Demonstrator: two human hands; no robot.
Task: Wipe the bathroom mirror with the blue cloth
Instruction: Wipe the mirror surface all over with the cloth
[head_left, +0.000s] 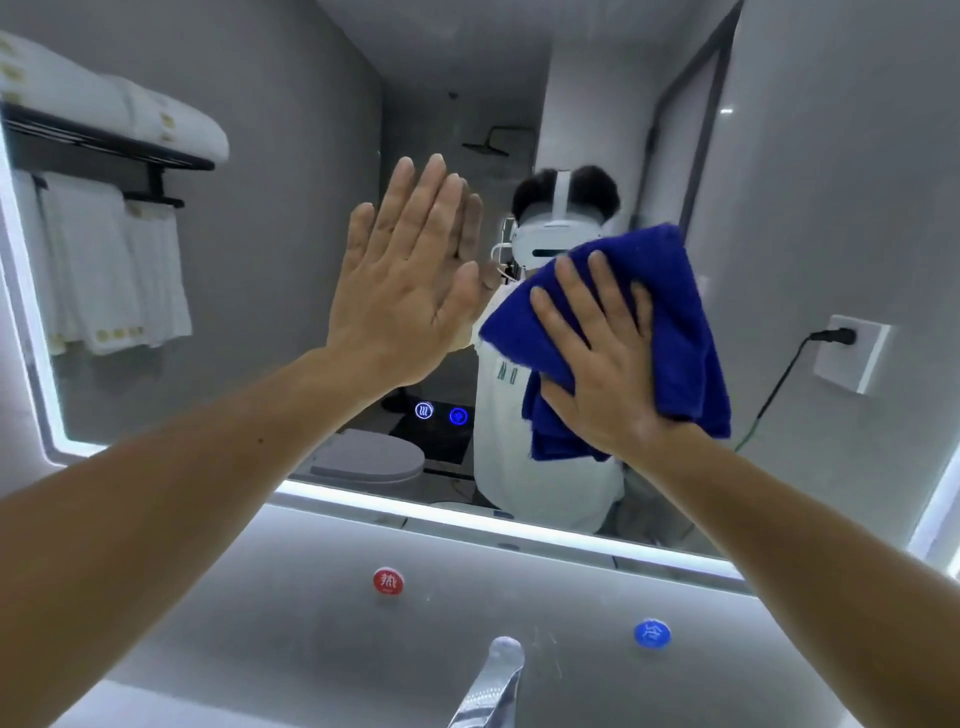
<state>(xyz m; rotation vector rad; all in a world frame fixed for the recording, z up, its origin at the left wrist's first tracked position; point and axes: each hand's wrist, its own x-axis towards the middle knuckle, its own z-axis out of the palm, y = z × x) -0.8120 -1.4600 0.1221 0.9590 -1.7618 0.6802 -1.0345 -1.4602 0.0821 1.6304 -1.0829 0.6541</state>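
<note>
The bathroom mirror fills most of the view, with a lit white strip along its left and bottom edges. A bunched blue cloth lies flat against the glass right of centre. My right hand presses on the cloth with straight, spread fingers. My left hand is raised left of the cloth with straight fingers together, its fingertips at the glass and meeting their own reflection. It holds nothing.
Two lit touch buttons glow on the mirror's lower part. Below the mirror, a red hot-water marker, a blue cold-water marker and a chrome tap. A wall socket with a black plug is at the right.
</note>
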